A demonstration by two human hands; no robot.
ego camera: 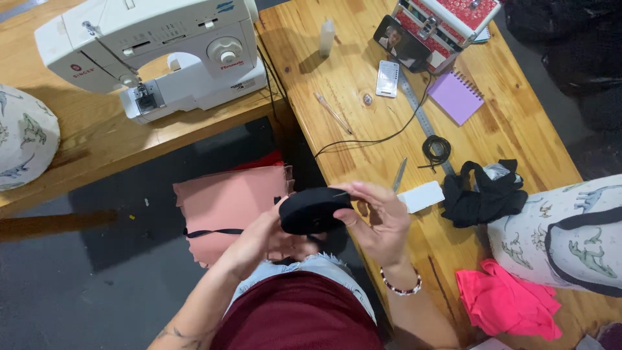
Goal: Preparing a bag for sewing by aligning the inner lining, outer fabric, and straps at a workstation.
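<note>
The maroon top filled the foreground; above it both hands gripped a black tape roll over the lap, left hand beneath, right hand pinching its edge. The roll looked light and soft, best held by its rim. Pink fabric lay just behind

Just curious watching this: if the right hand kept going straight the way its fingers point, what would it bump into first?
The right hand points leftward, fingers already on the black roll. Beyond it, probably the left hand, then the pink fabric, though depth is unclear.
</note>
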